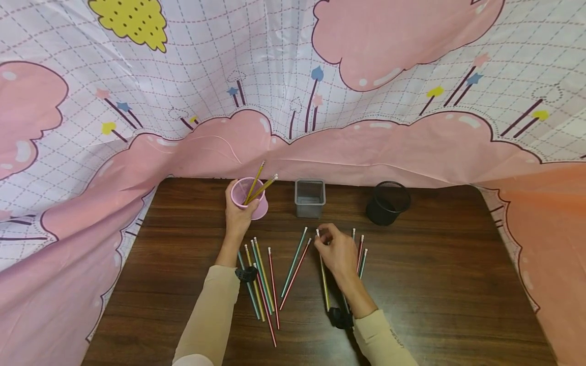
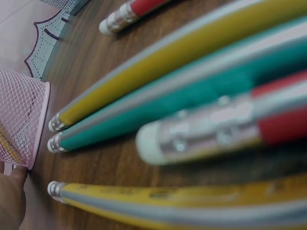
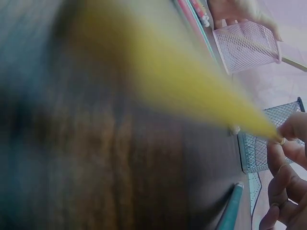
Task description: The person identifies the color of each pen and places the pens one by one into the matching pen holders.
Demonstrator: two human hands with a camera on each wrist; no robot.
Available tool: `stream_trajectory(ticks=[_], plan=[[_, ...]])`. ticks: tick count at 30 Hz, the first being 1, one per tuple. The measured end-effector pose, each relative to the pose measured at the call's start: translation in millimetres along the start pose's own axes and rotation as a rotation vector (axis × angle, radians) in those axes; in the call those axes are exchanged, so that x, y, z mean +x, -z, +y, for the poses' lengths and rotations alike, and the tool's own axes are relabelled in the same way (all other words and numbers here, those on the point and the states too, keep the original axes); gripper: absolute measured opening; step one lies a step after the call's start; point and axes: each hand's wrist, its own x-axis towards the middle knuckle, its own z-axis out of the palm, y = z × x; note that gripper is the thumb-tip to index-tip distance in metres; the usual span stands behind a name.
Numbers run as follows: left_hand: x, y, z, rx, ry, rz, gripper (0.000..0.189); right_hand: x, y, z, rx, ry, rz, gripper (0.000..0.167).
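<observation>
My left hand [image 1: 236, 222] grips a pink mesh cup [image 1: 261, 210] at the table's back left. Yellow pencils [image 1: 267, 185] lean out of the cup, eraser ends up. With thumb and fingertips, my right hand [image 1: 341, 252] pinches another yellow pencil [image 1: 324, 285] near its white eraser. In the right wrist view this pencil [image 3: 192, 86] is a large blur running down from the fingertips. Just left of the right hand lie a red pencil [image 1: 295, 274] and a green pencil [image 1: 293, 264]. Several more pencils [image 1: 361, 254] lie partly hidden behind that hand.
A grey square mesh holder [image 1: 309, 203] stands at the middle back, and a black round mesh cup [image 1: 386, 204] to its right. Several red, green and yellow pencils [image 1: 259, 284] lie by the left forearm. A patterned cloth [image 1: 293, 147] hangs behind the dark wooden table [image 1: 439, 284].
</observation>
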Motion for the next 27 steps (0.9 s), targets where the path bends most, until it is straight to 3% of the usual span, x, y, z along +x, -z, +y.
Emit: stream_trajectory(ticks=[6, 27], plan=[[-1.4, 1.1, 0.7, 0.067, 0.001, 0.017, 0.086, 3.5, 2, -2, 0.029, -0.002, 0.015, 0.019], [-0.4, 3.5, -0.2, -0.007, -0.011, -0.013, 0.083, 13.2, 9, -17, 0.153, -0.014, 0.052, 0.022]])
